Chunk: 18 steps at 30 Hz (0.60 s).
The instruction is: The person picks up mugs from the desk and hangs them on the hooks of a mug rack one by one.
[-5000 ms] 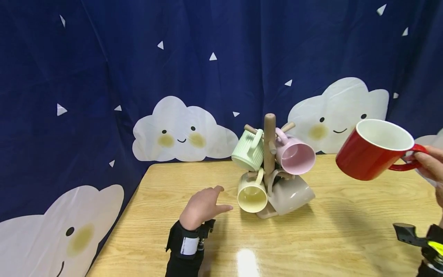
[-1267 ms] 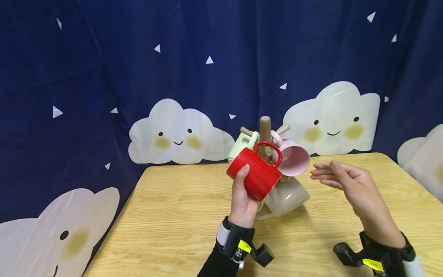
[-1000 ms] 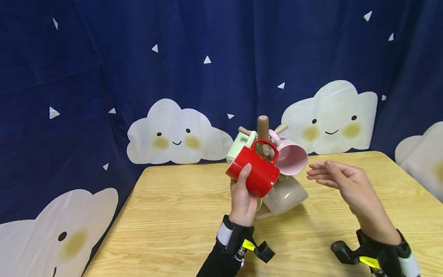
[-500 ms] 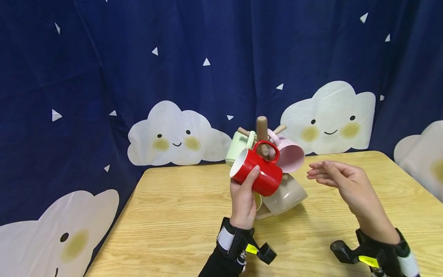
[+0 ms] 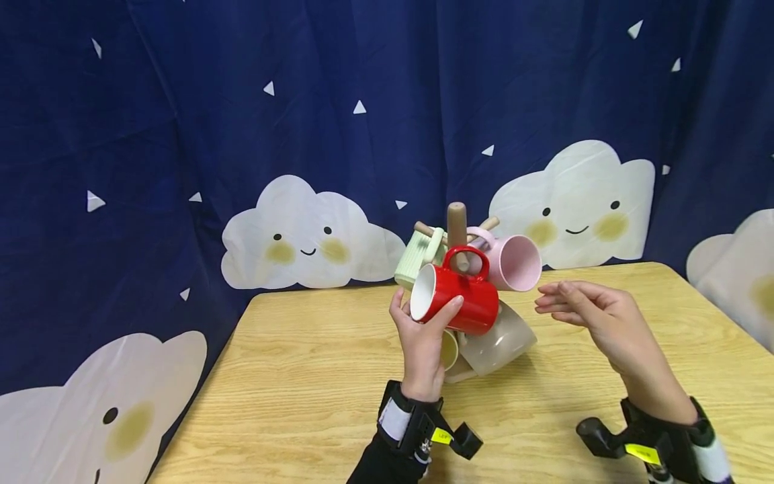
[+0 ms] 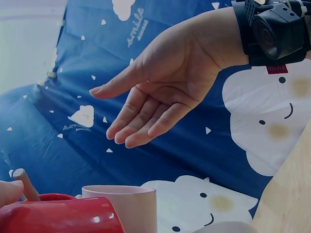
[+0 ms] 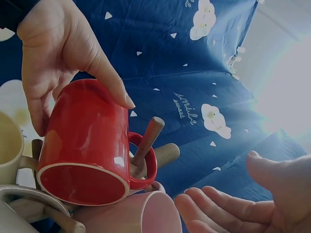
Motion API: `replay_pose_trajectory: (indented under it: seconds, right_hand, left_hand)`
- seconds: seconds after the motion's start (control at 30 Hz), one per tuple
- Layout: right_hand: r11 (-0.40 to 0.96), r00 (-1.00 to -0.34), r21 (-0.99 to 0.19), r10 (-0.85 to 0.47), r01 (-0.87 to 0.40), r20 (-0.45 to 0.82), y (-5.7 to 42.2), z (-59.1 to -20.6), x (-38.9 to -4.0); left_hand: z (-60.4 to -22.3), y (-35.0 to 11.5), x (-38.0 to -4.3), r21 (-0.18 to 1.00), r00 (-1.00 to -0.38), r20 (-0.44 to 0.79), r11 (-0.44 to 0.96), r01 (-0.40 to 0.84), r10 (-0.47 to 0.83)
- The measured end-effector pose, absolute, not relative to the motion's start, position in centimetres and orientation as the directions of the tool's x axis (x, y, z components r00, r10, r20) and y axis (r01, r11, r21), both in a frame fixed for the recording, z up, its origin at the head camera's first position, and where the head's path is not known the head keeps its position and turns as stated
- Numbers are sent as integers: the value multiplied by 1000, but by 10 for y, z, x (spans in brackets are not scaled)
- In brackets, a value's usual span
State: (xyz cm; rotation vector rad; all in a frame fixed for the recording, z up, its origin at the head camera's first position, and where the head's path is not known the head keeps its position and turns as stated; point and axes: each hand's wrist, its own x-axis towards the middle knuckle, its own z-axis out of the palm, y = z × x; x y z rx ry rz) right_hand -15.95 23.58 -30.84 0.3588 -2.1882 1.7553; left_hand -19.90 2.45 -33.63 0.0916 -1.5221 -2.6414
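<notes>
A red mug (image 5: 474, 310) with a white inside hangs tilted on the wooden mug tree (image 5: 456, 218); in the right wrist view a peg (image 7: 148, 141) passes through its handle. My left hand (image 5: 421, 349) is at the mug's left, its thumb lying along the red side. Its other fingers show beyond the rim, spread and loosened. My right hand (image 5: 611, 329) hovers to the right with extended fingers, holding nothing. Nearest to it is a pink mug (image 5: 519, 263). Behind the red mug hang a pale green mug (image 5: 412, 257), a yellow mug (image 5: 449, 349) and a beige mug (image 5: 502, 343).
The mug tree stands toward the back of a light wooden table (image 5: 314, 376). A dark blue curtain (image 5: 338, 54) with smiling white clouds hangs behind the table. Each wrist wears a black strap with a small camera.
The red mug passed from my right hand to my left and came over to the mug tree. Lately it has turned more level, my left fingers have loosened, and the pink mug has swung slightly.
</notes>
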Motion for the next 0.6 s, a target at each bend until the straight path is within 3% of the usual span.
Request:
replay_pose_trajectory:
  seconds: [0.37,0.6]
  right_hand:
    - [188,-925,-911,31,-367,380,247,-305,-156]
    - [50,-886,-887,40,-460,462,256,-304,-157]
  left_hand:
    - [-319,-9,-196,886,-993,39,-457,84,-108]
    - [-297,-80,-196,757,-960,134,-599,260,-248]
